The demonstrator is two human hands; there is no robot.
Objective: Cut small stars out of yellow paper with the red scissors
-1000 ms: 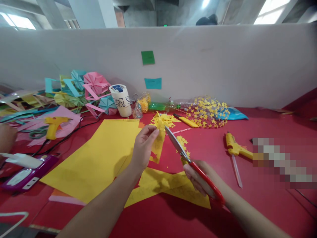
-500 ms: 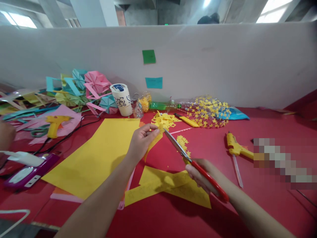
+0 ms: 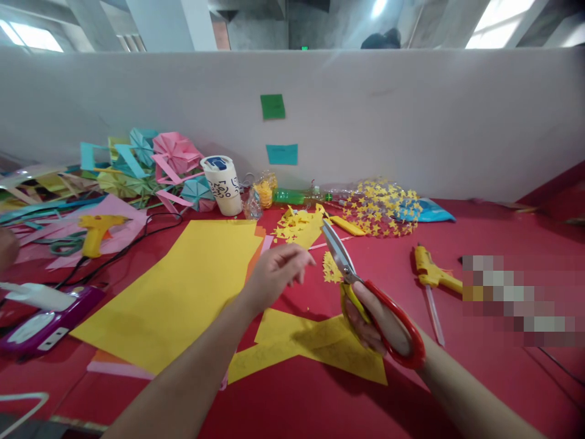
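My right hand (image 3: pixel 375 317) holds a pair of scissors (image 3: pixel 340 250) by its red and yellow handles, blades pointing up and away. My left hand (image 3: pixel 278 268) hovers over the red table with its fingers loosely apart and nothing in them. Just beyond it, a yellow paper strip (image 3: pixel 311 233) lies against a heap of yellow paper scraps (image 3: pixel 292 223). Small cut yellow stars (image 3: pixel 331 268) are piled left of the scissor blades. Below both hands, overlapping yellow paper pieces (image 3: pixel 292 332) lie on the table, and large yellow sheets (image 3: pixel 183 286) spread out under my left forearm.
A yellow glue gun (image 3: pixel 427 265) lies at right, another glue gun (image 3: pixel 95 235) at left near a purple power strip (image 3: pixel 50 317). A white cup (image 3: pixel 223 189), a yellow cutter (image 3: pixel 347 225) and a star-covered clear bundle (image 3: pixel 384 207) line the back. Someone's hand (image 3: pixel 7 247) shows far left.
My left hand has let go of the yellow strip, which now lies by the scraps, and has drawn back. The scissors have turned more upright, and their handles have spread.
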